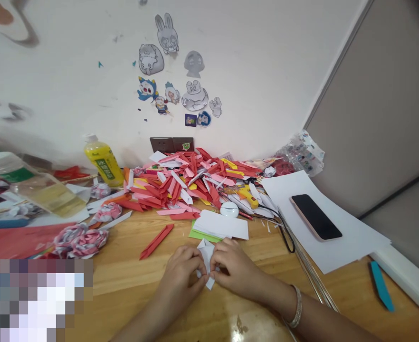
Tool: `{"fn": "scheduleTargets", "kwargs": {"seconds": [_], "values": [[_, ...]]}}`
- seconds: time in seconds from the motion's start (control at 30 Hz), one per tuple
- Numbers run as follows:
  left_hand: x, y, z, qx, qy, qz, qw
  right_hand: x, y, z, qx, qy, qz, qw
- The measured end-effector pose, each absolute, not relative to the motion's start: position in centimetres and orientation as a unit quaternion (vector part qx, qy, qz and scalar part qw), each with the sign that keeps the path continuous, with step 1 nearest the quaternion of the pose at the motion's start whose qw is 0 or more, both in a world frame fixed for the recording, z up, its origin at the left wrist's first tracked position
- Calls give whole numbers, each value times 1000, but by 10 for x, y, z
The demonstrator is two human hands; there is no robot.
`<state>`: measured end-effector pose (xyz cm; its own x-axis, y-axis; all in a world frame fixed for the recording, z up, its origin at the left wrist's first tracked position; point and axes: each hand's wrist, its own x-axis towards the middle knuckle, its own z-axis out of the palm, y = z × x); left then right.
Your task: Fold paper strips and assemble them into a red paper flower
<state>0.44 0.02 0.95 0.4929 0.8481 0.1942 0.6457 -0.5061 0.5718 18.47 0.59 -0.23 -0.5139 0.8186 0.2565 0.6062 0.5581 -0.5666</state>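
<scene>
On the wall facing you, cartoon cut-outs (194,100) cluster above a dark socket panel (161,144). To your left are a yellow drink bottle (104,162) with a white cap and a larger clear bottle (58,197) holding yellowish liquid. To your right, a phone (316,217) lies screen up; nearer you, a turquoise strip (381,286) sits beside a long white bar (407,279).

White paper (205,253): side edges masked by left hand (185,269) and right hand (233,266), folds there unreadable. Left of the paper, pixelation blanks a patch; right of it, white bar (404,275) runs off-frame. Beyond it, leftward, fine print on yellow bottle (103,162) too small to read.
</scene>
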Motion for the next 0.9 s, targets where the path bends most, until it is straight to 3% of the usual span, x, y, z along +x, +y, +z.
{"fn": "scheduleTargets", "kwargs": {"seconds": [0.2,0.33,0.57,0.9], "values": [[5,2,7,830,460,232,212,185,4,-4,-418,-840,196,286],[6,3,7,823,475,220,222,194,4,4,-315,-871,209,312],[5,4,7,821,480,213,224,203,0,17,-205,-961,80,169],[9,2,7,818,495,213,201,196,-15,20,-200,-974,20,102]]}}
